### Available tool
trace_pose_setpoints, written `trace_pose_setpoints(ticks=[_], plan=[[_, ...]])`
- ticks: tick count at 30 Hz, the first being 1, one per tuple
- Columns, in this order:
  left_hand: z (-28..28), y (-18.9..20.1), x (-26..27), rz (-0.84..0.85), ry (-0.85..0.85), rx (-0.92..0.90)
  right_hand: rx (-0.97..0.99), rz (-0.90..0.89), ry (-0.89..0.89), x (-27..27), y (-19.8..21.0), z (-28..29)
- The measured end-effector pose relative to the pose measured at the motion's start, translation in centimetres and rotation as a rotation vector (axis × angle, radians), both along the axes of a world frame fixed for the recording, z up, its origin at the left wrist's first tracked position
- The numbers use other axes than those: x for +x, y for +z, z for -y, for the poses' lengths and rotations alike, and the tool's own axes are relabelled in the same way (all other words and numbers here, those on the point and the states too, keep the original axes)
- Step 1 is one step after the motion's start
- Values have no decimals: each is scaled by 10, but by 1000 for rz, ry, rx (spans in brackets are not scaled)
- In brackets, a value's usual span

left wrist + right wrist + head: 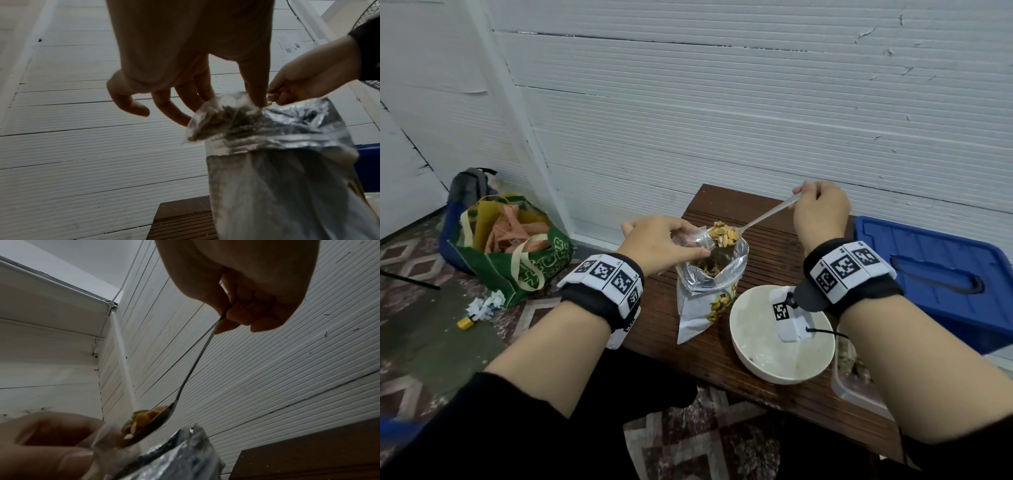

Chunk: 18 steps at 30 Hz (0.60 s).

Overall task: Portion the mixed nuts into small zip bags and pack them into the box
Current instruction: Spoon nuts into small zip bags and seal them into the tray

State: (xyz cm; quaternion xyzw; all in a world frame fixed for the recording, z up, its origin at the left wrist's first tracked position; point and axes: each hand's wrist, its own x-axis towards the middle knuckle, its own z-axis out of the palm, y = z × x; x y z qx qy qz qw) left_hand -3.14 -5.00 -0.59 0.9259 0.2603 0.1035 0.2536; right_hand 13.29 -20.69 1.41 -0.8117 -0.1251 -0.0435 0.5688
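Transferring a heaped spoonful is the step in hand. The right hand (820, 210) grips the handle end of the long metal spoon (753, 222), whose bowl carries mixed nuts (724, 234) just above the mouth of the small clear zip bag (218, 118). The left hand (661, 243) pinches that bag's rim, holding it open over the tall foil nut pouch (709, 291), which stands open near the middle of the dark slatted wooden worktop (774, 246). A white round bowl (756, 363) sits beside the pouch toward the near edge; the clear plastic box (854, 387) lies at the near right corner. The next move probably calls for tipping the spoon inside the bag mouth, keeping the rim spread so no nuts spill.
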Motion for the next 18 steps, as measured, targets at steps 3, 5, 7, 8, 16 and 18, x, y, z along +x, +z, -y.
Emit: trace_pose_setpoints(ticks=[3,5,7,8,16,18], plan=[[5,-3,6,-15,-2,3,-29,-1,48,-3,-2,-4],[5,-5,9,-30,-2,17,-47,-1,71,-4,-4,-6],[7,-7,12,-40,-1,46,-57,-3,89,-4,-6,-7],[8,-7,13,-43,-1,57,-58,-7,96,-4,-7,-7],[18,-10,16,28,-23,26,96,73,275,-16,-7,-12],[21,-9,16,106,6,-16,198,131,317,-20,-4,-11]])
